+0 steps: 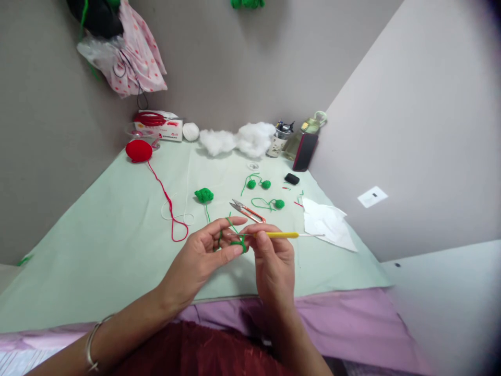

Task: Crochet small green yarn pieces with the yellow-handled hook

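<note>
**Small loop of soft green yarn (pixel 243 244) and slim metal crochet hook with a yellow handle (pixel 285 235) held together in two bare hands**

In the head view, the loop is held over the near part of a table covered in pale green cloth (pixel 117 224). Little weight is to be expected from the yarn; it looks soft, limp and easily pulled out of shape, so it is best pinched lightly beside the stitches. The hook looks light, stiff and perhaps smooth, and is best taken by its thicker handle.

The grip of the left hand (pixel 199 258) is closed in a light pinch, with the yarn kept near the thumb tip. Its forearm is slanted in from the lower left, and the index finger is stretched out with a green strand by it. The grip of the right hand (pixel 274 256) is wrapped around the handle, thumb on the near side; its forearm is angled up from the lower right. The hook is held nearly level, its metal end pointed leftward at the yarn.

Beyond the hands, a lumpy ball of bright green yarn (pixel 204 195) and orange-handled metal thread snips (pixel 249 211) are seen lying on the table.
</note>
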Action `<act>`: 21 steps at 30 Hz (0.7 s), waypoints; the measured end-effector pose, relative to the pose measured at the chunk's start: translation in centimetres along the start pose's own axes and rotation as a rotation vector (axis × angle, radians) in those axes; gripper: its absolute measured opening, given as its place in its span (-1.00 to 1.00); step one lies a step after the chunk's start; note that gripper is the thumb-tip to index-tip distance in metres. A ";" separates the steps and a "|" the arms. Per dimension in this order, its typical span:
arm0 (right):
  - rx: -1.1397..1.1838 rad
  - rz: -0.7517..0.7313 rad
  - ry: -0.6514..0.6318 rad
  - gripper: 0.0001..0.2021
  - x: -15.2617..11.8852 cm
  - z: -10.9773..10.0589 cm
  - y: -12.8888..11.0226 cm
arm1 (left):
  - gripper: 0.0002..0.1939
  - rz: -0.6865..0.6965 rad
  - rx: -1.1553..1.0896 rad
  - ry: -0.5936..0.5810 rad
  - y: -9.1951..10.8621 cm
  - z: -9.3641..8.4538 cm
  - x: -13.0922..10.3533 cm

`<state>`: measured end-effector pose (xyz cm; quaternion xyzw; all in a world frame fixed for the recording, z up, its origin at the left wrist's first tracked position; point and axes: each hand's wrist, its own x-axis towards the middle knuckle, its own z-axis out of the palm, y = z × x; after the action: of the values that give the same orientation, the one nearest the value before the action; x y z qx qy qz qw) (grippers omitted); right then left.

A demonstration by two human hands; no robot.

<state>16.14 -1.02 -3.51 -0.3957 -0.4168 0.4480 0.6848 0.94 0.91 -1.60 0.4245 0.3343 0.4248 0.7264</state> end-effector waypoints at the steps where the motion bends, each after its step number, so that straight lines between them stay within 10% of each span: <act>1: 0.016 0.008 0.003 -0.87 0.0 0.0 0.0 | -0.58 0.000 -0.004 -0.002 0.0 0.0 0.0; 14: 0.198 0.179 -0.001 -0.75 1.2 -0.2 -0.6 | -0.66 0.054 0.081 0.091 0.9 0.3 -0.3; 21: 0.081 -0.003 -0.014 -0.75 0.8 -0.2 -1.2 | -0.68 0.077 0.096 0.083 0.7 0.1 -0.6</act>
<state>16.86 -0.63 -2.33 -0.3639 -0.4038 0.4663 0.6980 0.60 0.54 -0.88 0.4533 0.3674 0.4533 0.6738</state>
